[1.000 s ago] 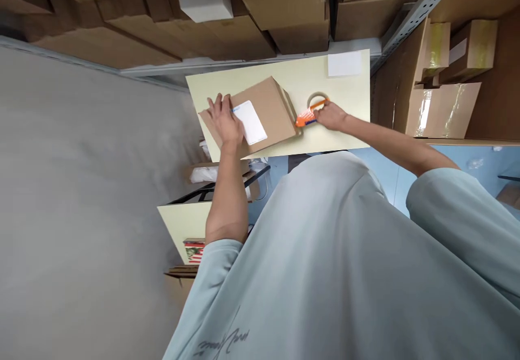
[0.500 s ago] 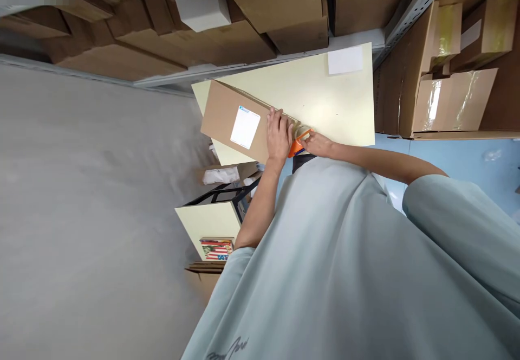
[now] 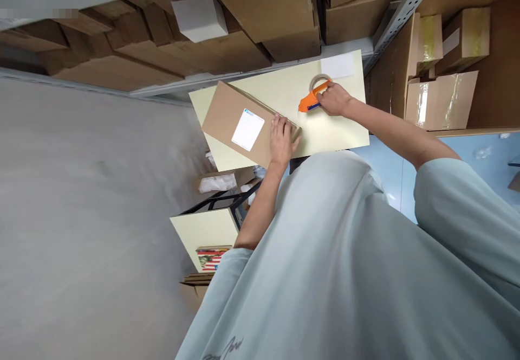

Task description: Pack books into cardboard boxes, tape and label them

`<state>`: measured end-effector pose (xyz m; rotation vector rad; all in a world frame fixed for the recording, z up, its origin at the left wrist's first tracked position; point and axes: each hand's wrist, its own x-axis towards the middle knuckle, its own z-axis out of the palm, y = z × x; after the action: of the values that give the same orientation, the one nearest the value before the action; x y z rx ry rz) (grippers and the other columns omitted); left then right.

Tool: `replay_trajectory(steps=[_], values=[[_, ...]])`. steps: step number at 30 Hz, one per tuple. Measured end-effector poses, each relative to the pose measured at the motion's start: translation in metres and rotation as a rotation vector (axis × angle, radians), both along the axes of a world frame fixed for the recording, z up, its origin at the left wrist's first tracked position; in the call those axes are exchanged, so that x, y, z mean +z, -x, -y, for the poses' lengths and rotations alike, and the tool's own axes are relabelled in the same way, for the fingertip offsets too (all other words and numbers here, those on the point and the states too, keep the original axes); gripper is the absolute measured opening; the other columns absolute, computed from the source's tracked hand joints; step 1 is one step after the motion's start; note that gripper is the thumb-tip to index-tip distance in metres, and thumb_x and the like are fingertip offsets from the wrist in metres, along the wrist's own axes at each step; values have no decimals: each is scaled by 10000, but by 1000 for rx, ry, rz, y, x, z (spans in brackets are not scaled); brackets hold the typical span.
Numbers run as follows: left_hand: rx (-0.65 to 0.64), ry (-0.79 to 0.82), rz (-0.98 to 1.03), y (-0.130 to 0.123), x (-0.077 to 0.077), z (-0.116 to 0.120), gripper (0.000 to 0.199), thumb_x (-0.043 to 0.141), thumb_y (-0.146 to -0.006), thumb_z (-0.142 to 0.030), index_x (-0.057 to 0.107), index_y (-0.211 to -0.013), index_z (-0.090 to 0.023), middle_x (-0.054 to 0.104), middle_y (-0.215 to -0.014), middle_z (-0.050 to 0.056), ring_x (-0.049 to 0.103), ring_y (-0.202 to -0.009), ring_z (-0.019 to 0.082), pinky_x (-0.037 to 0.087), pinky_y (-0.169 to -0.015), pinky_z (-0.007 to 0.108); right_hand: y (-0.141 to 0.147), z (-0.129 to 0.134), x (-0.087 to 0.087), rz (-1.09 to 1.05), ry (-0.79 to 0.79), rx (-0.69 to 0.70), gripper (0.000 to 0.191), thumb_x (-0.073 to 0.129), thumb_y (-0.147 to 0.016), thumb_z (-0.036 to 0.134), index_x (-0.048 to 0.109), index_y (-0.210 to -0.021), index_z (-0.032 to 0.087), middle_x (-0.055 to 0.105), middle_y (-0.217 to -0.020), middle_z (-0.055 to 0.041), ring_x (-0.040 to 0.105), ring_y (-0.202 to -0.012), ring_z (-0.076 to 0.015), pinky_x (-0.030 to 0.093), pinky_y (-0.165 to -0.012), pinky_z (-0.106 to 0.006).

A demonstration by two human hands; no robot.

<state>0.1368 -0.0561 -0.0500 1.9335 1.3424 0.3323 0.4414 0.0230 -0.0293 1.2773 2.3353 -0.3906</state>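
Observation:
A brown cardboard box (image 3: 219, 116) with a white label (image 3: 248, 129) lies at an angle on the pale yellow table (image 3: 280, 89). My left hand (image 3: 281, 140) rests flat on the box's right end, fingers stretched over the top and thumb apart. To the right of the box, my right hand (image 3: 335, 99) is closed around an orange tape dispenser (image 3: 309, 101). A roll of tape (image 3: 319, 81) sits in the dispenser, which is held apart from the box above the table.
A white sheet of paper (image 3: 338, 65) lies at the table's far right corner. Shelves packed with cardboard boxes (image 3: 268, 2) run along the back. At the right stands a large open carton (image 3: 400, 72) holding smaller boxes. A second small table (image 3: 205, 230) with a colourful item is at the lower left.
My right hand has moved the tape dispenser away from the box's end, to the right and farther back. My left hand stays on the box, its thumb now spread out.

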Motion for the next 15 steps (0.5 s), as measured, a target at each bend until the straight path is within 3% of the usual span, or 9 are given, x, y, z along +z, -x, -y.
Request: replay_trajectory(steps=[5,10,15], values=[[-13,-31,-35,-3,-8,7,433,588,-1139,-276,590,-1561,-183,543,-1742,270,185,-1852,345,51,-1538,651,26,-5,9,-44,-35,8,547,582,-1112,462,765,-1293,-22,828,-1276,-276,771,-1198,-395,532,-1127,-504],[-23,-62,-58,-8,-2,4,470,527,-1091,-135,606,-1554,-126,553,-1747,307,224,-1840,370,100,-1536,667,54,2,17,-25,-76,-112,430,701,-1047,449,835,-1178,61,865,-1192,-258,787,-1167,-369,525,-1061,-479],[-64,-140,-141,-12,6,1,508,444,-1059,-42,636,-1528,-68,615,-1684,320,286,-1819,372,203,-1525,663,86,-1,31,79,18,-185,355,753,-1029,435,868,-1157,124,884,-1115,-235,825,-1013,-308,540,-922,-401]])
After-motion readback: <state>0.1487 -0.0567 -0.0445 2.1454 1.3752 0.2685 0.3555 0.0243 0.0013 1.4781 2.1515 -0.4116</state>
